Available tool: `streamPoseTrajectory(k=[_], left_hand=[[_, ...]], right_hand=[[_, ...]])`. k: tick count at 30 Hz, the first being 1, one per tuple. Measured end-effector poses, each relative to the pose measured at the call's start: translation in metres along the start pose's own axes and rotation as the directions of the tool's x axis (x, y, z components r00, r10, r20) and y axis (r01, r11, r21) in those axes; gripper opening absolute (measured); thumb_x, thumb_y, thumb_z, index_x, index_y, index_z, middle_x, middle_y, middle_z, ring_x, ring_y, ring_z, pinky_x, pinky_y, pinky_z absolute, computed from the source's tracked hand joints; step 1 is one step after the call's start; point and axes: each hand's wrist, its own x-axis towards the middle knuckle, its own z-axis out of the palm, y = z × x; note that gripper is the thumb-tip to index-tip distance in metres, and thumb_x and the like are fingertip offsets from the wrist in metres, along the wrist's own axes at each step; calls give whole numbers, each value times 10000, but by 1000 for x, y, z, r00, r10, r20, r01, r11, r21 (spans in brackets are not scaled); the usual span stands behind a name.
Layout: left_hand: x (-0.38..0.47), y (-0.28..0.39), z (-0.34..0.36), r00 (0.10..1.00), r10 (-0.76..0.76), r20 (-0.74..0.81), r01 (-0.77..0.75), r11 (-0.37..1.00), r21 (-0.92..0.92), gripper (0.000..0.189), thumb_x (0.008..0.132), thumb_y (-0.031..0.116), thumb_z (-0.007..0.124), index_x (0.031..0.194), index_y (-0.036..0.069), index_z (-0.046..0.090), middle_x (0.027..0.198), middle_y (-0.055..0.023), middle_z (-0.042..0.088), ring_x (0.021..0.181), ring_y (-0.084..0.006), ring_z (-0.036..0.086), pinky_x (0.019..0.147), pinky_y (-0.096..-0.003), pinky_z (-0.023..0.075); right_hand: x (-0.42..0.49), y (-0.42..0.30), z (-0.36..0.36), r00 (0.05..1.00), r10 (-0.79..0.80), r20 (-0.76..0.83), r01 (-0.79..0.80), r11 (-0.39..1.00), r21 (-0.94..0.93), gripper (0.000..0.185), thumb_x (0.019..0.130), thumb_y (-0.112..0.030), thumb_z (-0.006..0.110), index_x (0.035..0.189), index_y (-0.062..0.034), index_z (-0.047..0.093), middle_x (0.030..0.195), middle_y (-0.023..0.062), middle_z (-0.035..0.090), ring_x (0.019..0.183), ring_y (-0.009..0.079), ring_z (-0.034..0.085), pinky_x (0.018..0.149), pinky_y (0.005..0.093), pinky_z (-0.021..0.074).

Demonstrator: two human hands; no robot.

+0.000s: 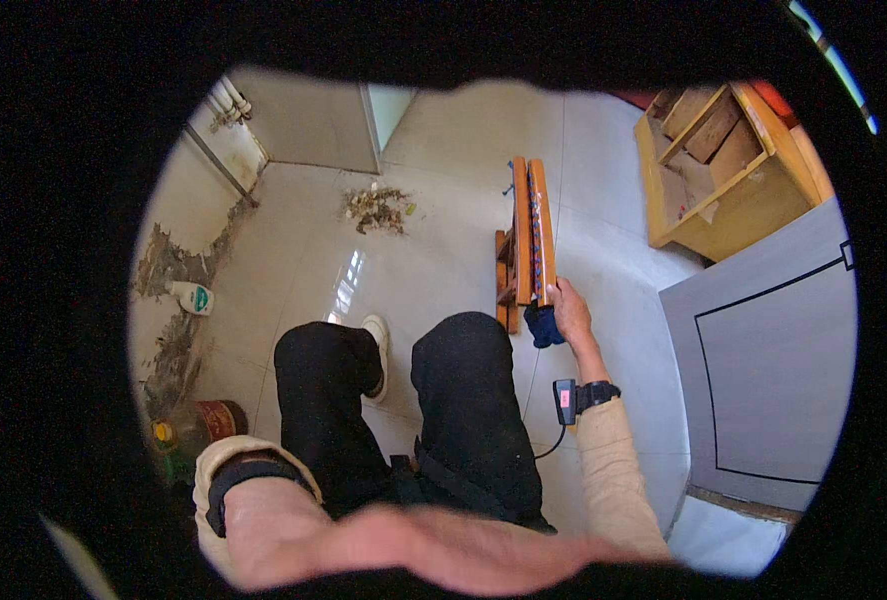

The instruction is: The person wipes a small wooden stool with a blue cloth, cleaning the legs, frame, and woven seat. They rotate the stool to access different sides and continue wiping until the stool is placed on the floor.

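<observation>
With my right hand (pixel 569 311) I hold a folded wooden folding stool (pixel 527 232) by the near end of one of its orange-brown rails. Blue cord or fabric shows between the two rails, and the stool's crossed legs lie on its left side. A dark blue cloth (pixel 544 325) hangs beneath my right hand at the same end. My left hand (pixel 443 544) is very close to the camera at the bottom of the view, blurred, its fingers reaching right; whether it holds anything cannot be told. A black strap with a small box (pixel 565 403) and cable sits on my right wrist.
Swept debris (pixel 376 208) lies on the tiled floor ahead. A white bottle (pixel 190 298) and a large plastic bottle (pixel 218 421) stand along the stained left wall. To the right are a yellow wooden cabinet (pixel 743 199) and a grey panel (pixel 773 360) with black lines.
</observation>
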Motion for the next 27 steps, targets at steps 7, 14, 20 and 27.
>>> streamPoseTrajectory(k=[7, 14, 20, 27], left_hand=[[-16, 4, 10, 998, 53, -19, -54, 997, -50, 144, 910, 207, 484, 922, 76, 545, 785, -76, 541, 707, -232, 577, 643, -356, 473], [-17, -3, 10, 995, 95, 43, -90, 991, -100, 139, 912, 198, 490, 915, 73, 550, 779, -81, 542, 699, -237, 580, 631, -354, 472], [-12, -9, 15, 989, 97, 115, -83, 990, -117, 136, 914, 191, 494, 909, 69, 554, 774, -85, 542, 692, -241, 582, 620, -352, 471], [-6, 0, 19, 981, 119, 153, -103, 989, -109, 132, 916, 182, 500, 901, 65, 558, 767, -90, 543, 683, -245, 585, 608, -351, 470]], right_hand=[[5, 2, 6, 999, -8, -46, 6, 999, -46, 344, 959, -364, 460, 1128, -82, 560, 1025, 223, 647, 964, 425, 603, 801, 505, 466], [8, 9, 12, 998, 7, -61, -14, 993, -119, 331, 956, -374, 463, 1030, -66, 560, 974, 220, 632, 943, 424, 594, 789, 510, 462], [0, -1, 5, 998, 45, -40, -49, 995, -88, 339, 952, -381, 481, 1022, -56, 546, 987, 232, 633, 963, 426, 590, 800, 519, 453], [-3, -12, -4, 997, 65, -41, -69, 993, -100, 333, 960, -370, 458, 1112, -94, 568, 1061, 204, 627, 1011, 403, 586, 848, 509, 453]])
